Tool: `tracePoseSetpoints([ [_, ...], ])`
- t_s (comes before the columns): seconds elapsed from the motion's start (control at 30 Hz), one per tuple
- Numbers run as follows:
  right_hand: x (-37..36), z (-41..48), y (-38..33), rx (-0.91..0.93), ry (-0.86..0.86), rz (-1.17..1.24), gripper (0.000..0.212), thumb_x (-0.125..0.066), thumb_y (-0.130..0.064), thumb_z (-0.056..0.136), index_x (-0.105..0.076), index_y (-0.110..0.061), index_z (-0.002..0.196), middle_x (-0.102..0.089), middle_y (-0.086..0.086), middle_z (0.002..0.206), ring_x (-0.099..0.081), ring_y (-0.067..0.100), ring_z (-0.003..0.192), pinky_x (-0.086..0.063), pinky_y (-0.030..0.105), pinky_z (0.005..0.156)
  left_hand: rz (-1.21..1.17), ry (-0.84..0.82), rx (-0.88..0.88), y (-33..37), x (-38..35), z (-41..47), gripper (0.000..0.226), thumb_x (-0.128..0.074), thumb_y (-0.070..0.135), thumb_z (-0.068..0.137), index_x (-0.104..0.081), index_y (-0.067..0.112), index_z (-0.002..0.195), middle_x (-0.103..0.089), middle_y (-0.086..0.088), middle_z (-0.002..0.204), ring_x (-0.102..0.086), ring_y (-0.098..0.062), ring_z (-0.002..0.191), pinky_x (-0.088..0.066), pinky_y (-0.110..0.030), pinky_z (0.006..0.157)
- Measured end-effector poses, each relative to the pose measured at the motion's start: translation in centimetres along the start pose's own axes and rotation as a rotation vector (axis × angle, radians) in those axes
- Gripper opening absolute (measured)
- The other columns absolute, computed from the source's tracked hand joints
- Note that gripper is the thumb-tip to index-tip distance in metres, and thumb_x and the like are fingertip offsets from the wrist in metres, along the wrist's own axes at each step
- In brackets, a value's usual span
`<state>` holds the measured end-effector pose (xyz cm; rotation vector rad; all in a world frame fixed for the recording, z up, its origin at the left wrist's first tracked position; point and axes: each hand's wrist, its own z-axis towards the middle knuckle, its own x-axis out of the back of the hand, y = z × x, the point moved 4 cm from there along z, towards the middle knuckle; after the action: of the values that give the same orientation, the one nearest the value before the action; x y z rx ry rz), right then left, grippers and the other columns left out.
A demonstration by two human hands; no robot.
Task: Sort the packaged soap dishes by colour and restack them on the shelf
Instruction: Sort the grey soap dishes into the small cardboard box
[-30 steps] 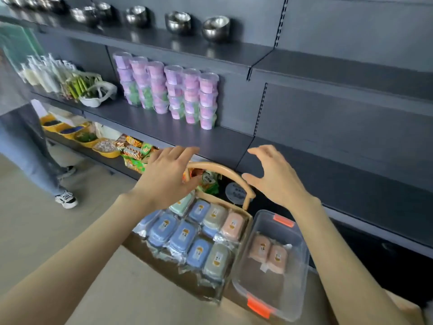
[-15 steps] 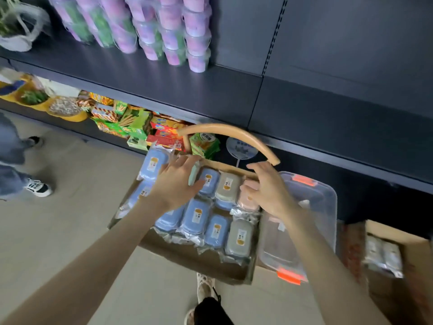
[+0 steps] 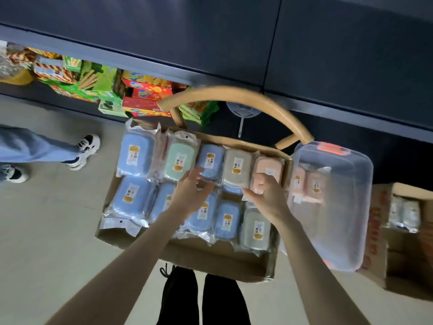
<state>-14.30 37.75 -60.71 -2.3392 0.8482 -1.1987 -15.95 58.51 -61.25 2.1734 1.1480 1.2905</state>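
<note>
- Firstly, the dark shelf (image 3: pixel 210 38) runs across the whole top of the view. On its lower level, at the left, stand colourful snack boxes (image 3: pixel 145 90).
- Below it lies the pale floor (image 3: pixel 46 231), where another person's legs in blue jeans (image 3: pixel 35 148) stand at the left edge.
- An open cardboard box (image 3: pixel 210 256) sits in the middle, in front of the shelf, and it holds the packaged soap dishes in two rows. The blue soap dishes (image 3: pixel 136 156) are the most. One green soap dish (image 3: pixel 180 160) and a grey soap dish (image 3: pixel 236 167) lie in the far row, and another grey one lies at the near right corner.
- A clear plastic bin (image 3: pixel 339 231) with orange latches stands just beside the box on its right. Two pink dishes (image 3: pixel 307 184) lie together in its far left part.
- A second cardboard box (image 3: pixel 375 231) stands further right, with wrapped packs inside that are too blurred to name.
- A curved wooden chair back (image 3: pixel 246 99) rises behind the first box.
- The pink soap dish (image 3: pixel 269 167) lies at the far right corner of the first box, near the bin.
- The right hand (image 3: pixel 267 198) holds this pink soap dish, with its fingers curled over the near end of the pack.
- The left hand (image 3: pixel 189 195) is wide, its fingers loosely stretched above the blue packs in the middle. I cannot tell if it touches them.
</note>
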Motion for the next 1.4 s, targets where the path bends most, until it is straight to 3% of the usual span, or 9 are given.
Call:
tracePoseSetpoints([
  [0.4,-7.8,-0.9,11.2,-0.426,0.261,0.278,0.056,-0.074,-0.029,0.083,-0.051,-0.013,0.131,-0.052,0.008,0.135,-0.049,0.028,0.123,-0.041,0.049,0.103,-0.066,-0.156,0.115,-4.7,-10.8,8.2,0.070,-0.062,0.043,0.088,-0.034,0.006,0.140,-0.048,-0.014,0.133,-0.049,-0.031,0.121,-0.040,-0.042,0.101],
  [0.5,-8.9,-2.1,11.9,-0.453,0.370,0.222,0.072,-0.073,-0.028,0.084,-0.038,-0.011,0.144,-0.037,0.010,0.148,-0.033,0.032,0.135,-0.027,0.047,0.113,-0.078,-0.130,0.109,-4.8,-12.2,10.0,0.079,-0.061,0.050,0.087,-0.028,0.004,0.143,-0.043,-0.017,0.138,-0.045,-0.033,0.126,-0.038,-0.046,0.104],
  [0.7,-10.4,-3.7,12.6,-0.488,0.494,0.286,0.086,-0.078,-0.017,0.078,-0.029,-0.010,0.148,-0.030,0.014,0.144,-0.034,0.030,0.133,-0.030,0.044,0.111,-0.077,-0.121,0.141,-5.1,-14.0,11.7,0.080,-0.059,0.060,0.083,-0.040,0.000,0.132,-0.052,-0.016,0.132,-0.051,-0.033,0.120,-0.042,-0.047,0.099],
  [0.83,-11.3,-3.4,14.0,-0.623,0.449,0.286,0.088,-0.081,-0.026,0.075,-0.032,-0.008,0.146,-0.036,0.017,0.139,-0.038,0.035,0.128,-0.032,0.043,0.110,-0.107,-0.108,0.101,-5.9,-13.8,11.6,0.065,-0.063,0.058,0.081,-0.052,0.004,0.117,-0.065,-0.009,0.114,-0.062,-0.026,0.104,-0.051,-0.040,0.084],
  [0.9,-11.9,-3.2,14.5,-0.676,0.421,0.301,0.090,-0.081,-0.034,0.074,-0.034,-0.007,0.145,-0.038,0.018,0.139,-0.035,0.036,0.131,-0.027,0.042,0.112,-0.085,-0.082,0.080,-6.3,-13.5,11.2,0.062,-0.064,0.057,0.081,-0.054,0.003,0.108,-0.067,-0.010,0.103,-0.064,-0.025,0.091,-0.048,-0.031,0.067],
  [1.07,-12.4,-2.6,15.0,-0.720,0.400,0.253,0.088,-0.078,-0.045,0.074,-0.037,-0.005,0.142,-0.044,0.020,0.138,-0.036,0.036,0.128,-0.023,0.039,0.108,-0.102,-0.071,0.060,-6.7,-13.3,10.4,0.063,-0.068,0.056,0.078,-0.051,0.001,0.105,-0.066,-0.008,0.092,-0.064,-0.022,0.078,-0.042,-0.012,0.055],
  [1.23,-12.1,-2.5,14.9,-0.722,0.435,0.318,0.081,-0.081,-0.044,0.070,-0.042,-0.007,0.130,-0.047,0.014,0.130,-0.041,0.035,0.121,-0.030,0.044,0.106,-0.137,-0.072,0.066,-6.8,-12.5,9.9,0.068,-0.069,0.063,0.073,-0.053,0.009,0.111,-0.069,-0.001,0.100,-0.067,-0.021,0.091,-0.053,-0.044,0.084],
  [1.3,-11.9,-2.7,14.6,-0.693,0.487,0.360,0.080,-0.083,-0.043,0.068,-0.043,-0.008,0.128,-0.048,0.012,0.128,-0.041,0.033,0.121,-0.030,0.044,0.106,-0.161,-0.049,0.042,-6.7,-11.9,9.3,0.066,-0.070,0.060,0.074,-0.055,0.008,0.111,-0.069,0.000,0.098,-0.067,-0.019,0.089,-0.054,-0.040,0.082],
  [1.4,-11.1,-3.3,13.7,-0.659,0.550,0.422,0.079,-0.086,-0.044,0.063,-0.047,-0.007,0.121,-0.051,0.009,0.122,-0.046,0.030,0.118,-0.036,0.046,0.104,-0.195,-0.030,-0.042,-5.9,-10.7,7.6,0.041,-0.073,0.045,0.080,-0.057,0.013,0.099,-0.066,0.010,0.081,-0.064,-0.001,0.073,-0.049,-0.015,0.063],
])
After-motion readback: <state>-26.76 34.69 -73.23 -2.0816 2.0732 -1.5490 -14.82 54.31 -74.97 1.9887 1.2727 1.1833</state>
